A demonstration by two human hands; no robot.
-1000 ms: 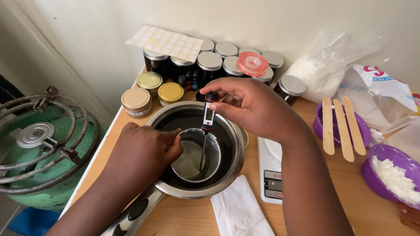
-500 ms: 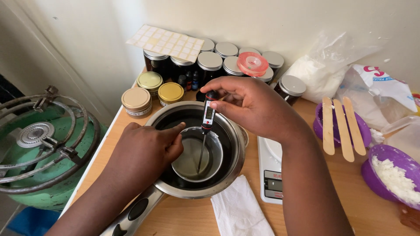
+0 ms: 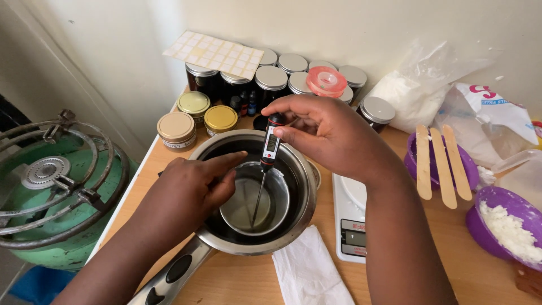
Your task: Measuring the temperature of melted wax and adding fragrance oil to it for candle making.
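On the wooden table (image 3: 248,279), right hand (image 3: 324,133) holds thermometer (image 3: 269,148) above cup (image 3: 254,197).

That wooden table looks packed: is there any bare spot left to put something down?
Bare table shows along the near edge, between the pot's handle and the white paper napkin. Another strip runs right of the person's right forearm, below the purple bowl. The back is crowded with lidded jars, bags and wooden sticks.

Three flat wooden sticks (image 3: 443,165) lie across one of two purple bowls (image 3: 504,221). Three gold-lidded tins (image 3: 220,118) sit by a cluster of silver-lidded dark jars (image 3: 271,79), about eight showing. One saucepan (image 3: 299,209) holds one small metal cup (image 3: 279,212) and one probe thermometer (image 3: 270,148).
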